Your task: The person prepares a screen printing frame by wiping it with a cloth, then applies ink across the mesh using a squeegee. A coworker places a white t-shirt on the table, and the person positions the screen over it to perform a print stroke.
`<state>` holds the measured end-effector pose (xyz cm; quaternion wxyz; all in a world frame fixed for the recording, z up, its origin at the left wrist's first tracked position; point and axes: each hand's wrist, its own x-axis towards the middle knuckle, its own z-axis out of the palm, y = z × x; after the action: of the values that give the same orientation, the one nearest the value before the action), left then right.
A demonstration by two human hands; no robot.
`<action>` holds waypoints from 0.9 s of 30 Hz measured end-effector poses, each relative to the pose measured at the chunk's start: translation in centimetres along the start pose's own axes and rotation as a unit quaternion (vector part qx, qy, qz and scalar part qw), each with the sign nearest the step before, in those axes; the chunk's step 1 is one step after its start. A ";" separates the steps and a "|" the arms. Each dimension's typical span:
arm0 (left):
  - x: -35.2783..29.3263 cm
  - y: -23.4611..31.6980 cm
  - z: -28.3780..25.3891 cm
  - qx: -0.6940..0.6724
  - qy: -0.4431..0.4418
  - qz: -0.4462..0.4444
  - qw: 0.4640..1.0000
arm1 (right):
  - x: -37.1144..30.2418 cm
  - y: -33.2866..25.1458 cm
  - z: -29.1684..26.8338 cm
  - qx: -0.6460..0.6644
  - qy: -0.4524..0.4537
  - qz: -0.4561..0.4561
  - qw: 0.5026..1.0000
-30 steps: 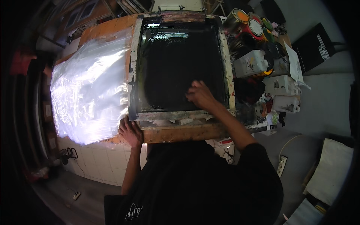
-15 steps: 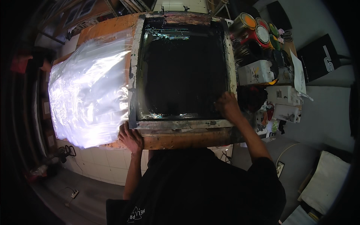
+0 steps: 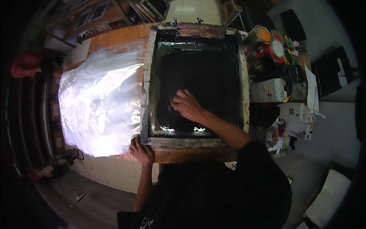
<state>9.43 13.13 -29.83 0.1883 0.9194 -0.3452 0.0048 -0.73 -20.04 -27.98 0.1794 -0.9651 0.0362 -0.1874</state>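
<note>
A screen printing frame (image 3: pixel 244 87) with pale, ink-stained wooden sides lies on the wooden table, its dark mesh (image 3: pixel 202 76) facing up. Wet, shiny patches show near the mesh's far and near edges. My right hand (image 3: pixel 187 106) is closed on a small dark wad (image 3: pixel 170 105), pressed to the left part of the mesh. What the wad is made of is hard to see against the black. My left hand (image 3: pixel 142 152) rests at the frame's near left corner on the table edge, fingers apart and slightly bent.
Clear plastic sheets (image 3: pixel 103 99) cover the table's left side, close to the frame. To the right stand several paint cans (image 3: pixel 263 34), a white container (image 3: pixel 270 89) and stained boxes (image 3: pixel 299 114). Clamps (image 3: pixel 199 20) sit at the frame's far edge.
My right hand has swept from the right side of the mesh to its left part. The left hand stays at the frame corner. The whole view has shifted slightly.
</note>
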 end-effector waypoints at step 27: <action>-0.7 0.1 0.6 0.035 0.035 0.033 0.998 | -11.6 -5.6 -13.6 -0.189 0.070 0.206 0.957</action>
<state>8.76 13.26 -30.45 0.1674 0.9128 -0.3683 0.0554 -16.52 -17.72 -18.23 0.0250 -0.9374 0.2818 -0.2031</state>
